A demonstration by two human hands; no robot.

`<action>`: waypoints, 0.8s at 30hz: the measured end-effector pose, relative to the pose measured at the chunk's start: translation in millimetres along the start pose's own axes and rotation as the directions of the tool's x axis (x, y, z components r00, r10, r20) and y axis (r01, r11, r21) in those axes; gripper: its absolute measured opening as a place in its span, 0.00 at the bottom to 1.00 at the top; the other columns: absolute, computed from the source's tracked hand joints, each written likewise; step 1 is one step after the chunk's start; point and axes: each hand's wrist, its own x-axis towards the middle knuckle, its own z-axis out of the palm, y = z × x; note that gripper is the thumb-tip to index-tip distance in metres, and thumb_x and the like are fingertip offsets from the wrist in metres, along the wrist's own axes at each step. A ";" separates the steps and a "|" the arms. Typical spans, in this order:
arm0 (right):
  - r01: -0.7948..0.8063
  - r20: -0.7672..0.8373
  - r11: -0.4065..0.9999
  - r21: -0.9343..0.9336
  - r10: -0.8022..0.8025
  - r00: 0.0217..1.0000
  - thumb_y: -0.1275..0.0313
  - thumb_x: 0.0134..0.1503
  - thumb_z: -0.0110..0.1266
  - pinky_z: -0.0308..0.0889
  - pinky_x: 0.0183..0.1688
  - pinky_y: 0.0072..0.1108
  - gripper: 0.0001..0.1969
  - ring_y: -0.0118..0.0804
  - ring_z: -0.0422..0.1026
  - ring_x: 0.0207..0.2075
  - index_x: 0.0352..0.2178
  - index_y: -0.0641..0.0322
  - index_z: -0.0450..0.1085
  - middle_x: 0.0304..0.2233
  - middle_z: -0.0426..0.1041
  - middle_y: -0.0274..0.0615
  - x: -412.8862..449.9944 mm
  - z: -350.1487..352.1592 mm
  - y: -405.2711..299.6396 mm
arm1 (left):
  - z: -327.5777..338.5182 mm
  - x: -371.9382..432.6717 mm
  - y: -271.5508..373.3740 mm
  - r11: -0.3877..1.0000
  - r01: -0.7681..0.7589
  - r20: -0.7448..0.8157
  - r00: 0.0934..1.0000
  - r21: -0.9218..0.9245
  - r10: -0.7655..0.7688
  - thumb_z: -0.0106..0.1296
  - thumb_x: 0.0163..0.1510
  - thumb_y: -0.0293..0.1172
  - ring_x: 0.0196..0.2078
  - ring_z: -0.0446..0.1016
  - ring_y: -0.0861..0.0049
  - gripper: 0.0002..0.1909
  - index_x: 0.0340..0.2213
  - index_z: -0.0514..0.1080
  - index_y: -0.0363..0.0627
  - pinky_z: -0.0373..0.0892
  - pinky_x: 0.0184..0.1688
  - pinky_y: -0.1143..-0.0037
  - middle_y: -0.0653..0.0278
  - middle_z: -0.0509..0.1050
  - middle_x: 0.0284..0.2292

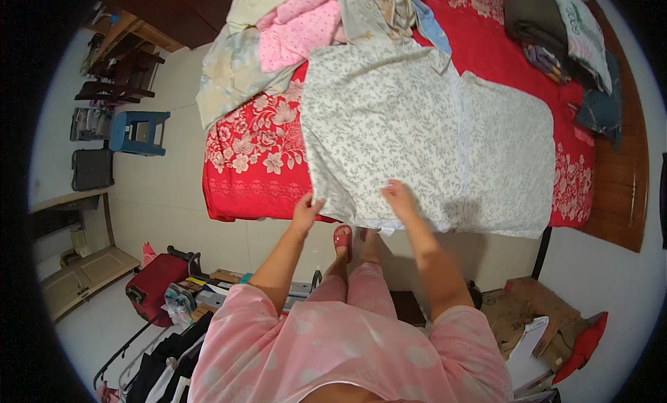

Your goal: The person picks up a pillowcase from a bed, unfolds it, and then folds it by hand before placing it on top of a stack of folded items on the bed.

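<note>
A white cloth (pixel 385 121) with a small grey floral print lies spread over the near part of the bed; whether it is a garment or a cover is unclear. Its right panel (pixel 510 158) extends beyond a pale lengthwise band. At the near left corner, my left hand (pixel 306 214) pinches the cloth's edge, where the fabric creases. My right hand (pixel 400 198) is over the near middle of the cloth with bent fingers, slightly blurred. Whether those fingers grip any fabric cannot be made out.
Under the cloth is a red floral bedspread (pixel 255 147). Rumpled clothes, including a pink dotted piece (pixel 302 33), lie at the far left. A dark folded blanket (pixel 536 22) sits far right. A blue stool (pixel 139 133), a red suitcase (pixel 159 283) and cardboard boxes (pixel 531 299) stand around.
</note>
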 end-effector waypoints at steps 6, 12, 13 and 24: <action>0.145 0.070 0.933 -0.329 -0.129 0.989 0.63 0.43 0.51 0.59 0.44 0.27 0.32 0.49 0.63 0.44 0.49 0.63 0.51 0.43 0.62 0.56 -14.0 108.4 -91.4 | 28.0 -19.7 9.8 0.993 -0.122 0.148 0.982 -0.001 0.121 0.49 0.46 0.26 0.29 0.62 0.87 0.09 0.32 0.68 0.40 0.60 0.31 0.85 0.71 0.67 0.27; 0.231 0.096 0.879 -0.417 -0.211 0.973 0.78 0.45 0.37 0.61 0.40 0.32 0.18 0.54 0.66 0.38 0.40 0.66 0.62 0.34 0.66 0.60 -31.0 106.7 -98.7 | -12.2 -4.9 25.1 0.994 0.026 0.262 0.965 -0.109 0.003 0.45 0.50 0.35 0.32 0.65 0.84 0.09 0.31 0.67 0.43 0.61 0.37 0.82 0.71 0.69 0.29; 0.309 0.087 0.830 -0.464 -0.304 0.949 0.80 0.45 0.35 0.61 0.39 0.33 0.17 0.55 0.66 0.37 0.38 0.66 0.63 0.33 0.67 0.61 -35.2 102.8 -92.7 | -5.2 -6.9 46.7 0.986 0.058 0.107 0.993 -0.157 -0.041 0.45 0.50 0.39 0.32 0.64 0.85 0.12 0.35 0.66 0.47 0.60 0.38 0.80 0.73 0.68 0.30; 0.416 0.235 0.785 -0.460 -0.344 0.909 0.77 0.47 0.38 0.60 0.36 0.34 0.13 0.56 0.65 0.34 0.36 0.63 0.64 0.31 0.66 0.58 -94.9 35.0 -96.6 | 9.2 194.3 122.3 0.765 0.267 0.255 0.957 -0.586 -0.139 0.41 0.50 0.43 0.42 0.66 0.61 0.24 0.43 0.59 0.36 0.62 0.45 0.63 0.53 0.66 0.41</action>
